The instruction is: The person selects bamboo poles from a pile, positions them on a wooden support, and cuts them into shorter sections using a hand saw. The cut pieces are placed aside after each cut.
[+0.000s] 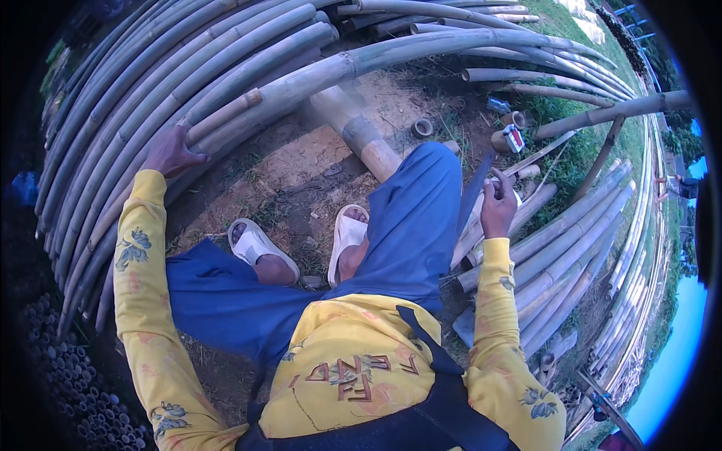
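A long bamboo pole point(301, 81) curves across the view from the left toward the upper right. My left hand point(174, 152) is closed over it, thumb on the near side. At right, my right hand point(498, 204) is raised beside my knee with its fingers curled; what they hold, if anything, I cannot make out. A bluish, blade-like flat strip point(474, 192) slants between that hand and my blue trouser leg. Between my knees, a thicker bamboo piece point(361, 135) lies on the ground, its near end beside my leg.
Many bamboo poles point(150, 113) are stacked at left. Cut bamboo lengths point(564, 255) lie at right. Past my right knee are a short bamboo ring point(422, 128) and a red-and-white packet point(514, 139). Pale sawdust point(316, 161) covers soil near my sandals point(259, 244).
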`<state>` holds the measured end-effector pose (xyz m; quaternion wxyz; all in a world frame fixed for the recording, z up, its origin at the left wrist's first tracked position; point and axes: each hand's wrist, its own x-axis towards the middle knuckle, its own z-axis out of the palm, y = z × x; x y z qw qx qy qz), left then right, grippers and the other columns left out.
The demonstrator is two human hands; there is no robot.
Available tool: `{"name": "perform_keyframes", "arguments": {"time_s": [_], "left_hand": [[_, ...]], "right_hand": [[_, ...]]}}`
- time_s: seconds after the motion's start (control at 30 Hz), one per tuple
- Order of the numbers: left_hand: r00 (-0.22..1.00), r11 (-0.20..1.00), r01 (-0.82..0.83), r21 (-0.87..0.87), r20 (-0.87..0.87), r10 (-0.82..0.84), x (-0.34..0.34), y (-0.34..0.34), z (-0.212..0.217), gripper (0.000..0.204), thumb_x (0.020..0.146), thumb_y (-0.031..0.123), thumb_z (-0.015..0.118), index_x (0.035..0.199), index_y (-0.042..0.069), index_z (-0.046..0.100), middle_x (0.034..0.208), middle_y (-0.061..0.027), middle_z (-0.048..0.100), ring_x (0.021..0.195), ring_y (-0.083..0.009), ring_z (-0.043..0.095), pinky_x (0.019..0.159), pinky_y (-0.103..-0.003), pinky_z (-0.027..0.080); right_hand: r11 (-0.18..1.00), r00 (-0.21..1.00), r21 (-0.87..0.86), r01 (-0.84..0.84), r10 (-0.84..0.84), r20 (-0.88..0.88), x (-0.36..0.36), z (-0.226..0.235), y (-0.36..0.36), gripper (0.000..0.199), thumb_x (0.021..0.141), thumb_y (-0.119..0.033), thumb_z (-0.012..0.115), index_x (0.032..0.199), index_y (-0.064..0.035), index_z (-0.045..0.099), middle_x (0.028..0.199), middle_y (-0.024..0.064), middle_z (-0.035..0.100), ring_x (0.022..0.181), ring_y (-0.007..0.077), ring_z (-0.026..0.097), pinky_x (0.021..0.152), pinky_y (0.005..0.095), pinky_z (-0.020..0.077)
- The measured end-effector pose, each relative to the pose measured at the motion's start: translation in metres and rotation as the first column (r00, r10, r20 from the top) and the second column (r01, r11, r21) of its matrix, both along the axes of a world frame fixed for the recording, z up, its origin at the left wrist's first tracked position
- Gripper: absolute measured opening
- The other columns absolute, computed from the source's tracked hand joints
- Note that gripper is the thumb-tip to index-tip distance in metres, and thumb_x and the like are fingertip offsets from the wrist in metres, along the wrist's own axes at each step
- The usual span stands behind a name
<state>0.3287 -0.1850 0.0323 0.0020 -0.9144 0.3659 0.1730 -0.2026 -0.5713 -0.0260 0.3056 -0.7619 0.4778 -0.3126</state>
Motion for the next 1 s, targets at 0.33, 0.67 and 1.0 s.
{"name": "perform_keyframes", "arguments": {"time_s": [0.33, 0.67, 1.0], "left_hand": [[0.991, 0.999, 0.012, 0.035, 0.134, -0.017, 0.009, 0.007, -0.007, 0.093, 0.07, 0.048, 0.085, 0.139, -0.005, 0.054, 0.129, -0.0272, 0.061, 0.123, -0.0411, 0.058, 0.105, -0.047, 0.046], [0.996, 0.999, 0.046, -0.016, 0.082, -0.045, -0.002, -0.011, 0.005, 0.092, 0.067, 0.045, 0.087, 0.137, -0.006, 0.057, 0.123, -0.029, 0.065, 0.119, -0.0427, 0.061, 0.104, -0.047, 0.048], [0.981, 0.987, 0.134, -0.087, 0.15, -0.12, -0.001, -0.001, -0.007, 0.076, 0.065, 0.047, 0.087, 0.115, -0.006, 0.065, 0.107, -0.0275, 0.069, 0.104, -0.0435, 0.066, 0.092, -0.048, 0.052]], "right_hand": [[0.994, 0.869, 0.029, -0.108, 0.108, -0.482, -0.132, -0.185, 0.137, 0.055, 0.075, -0.008, 0.076, 0.126, -0.008, 0.057, 0.119, 0.019, 0.058, 0.116, 0.0363, 0.058, 0.093, 0.0473, 0.0491], [0.999, 0.842, 0.034, 0.027, -0.004, -0.54, -0.112, -0.215, 0.115, 0.041, 0.081, -0.014, 0.072, 0.117, -0.0051, 0.055, 0.102, 0.021, 0.063, 0.098, 0.0423, 0.065, 0.085, 0.0524, 0.0496], [0.975, 0.978, -0.138, 0.176, -0.156, 0.14, -0.107, 0.012, 0.194, 0.014, 0.088, -0.004, 0.067, 0.097, 0.0018, 0.059, 0.078, 0.0115, 0.061, 0.068, 0.0227, 0.061, 0.066, 0.0364, 0.0505]]}}
